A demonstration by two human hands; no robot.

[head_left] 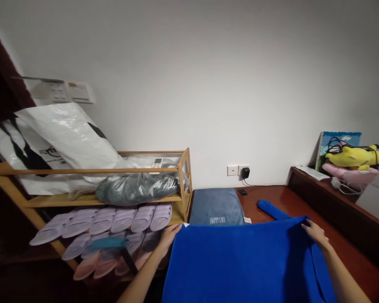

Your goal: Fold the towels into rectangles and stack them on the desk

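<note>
A large blue cloth hangs spread between my two hands. My left hand pinches its upper left corner, where a small white tag shows. At the upper right corner, my right hand grips the edge. The cloth's lower part runs out of view. Just behind the top edge lies a grey-blue cushion lettered "HAPPY LIFE". A rolled blue piece of fabric rests on the red-brown wooden surface, partly hidden by the cloth.
A wooden shoe rack with several pale slippers stands at left, close to my left arm. White bags and a plastic-wrapped dark bundle lie on top. At right, a raised ledge holds a yellow plush toy. A black plug sits in the wall.
</note>
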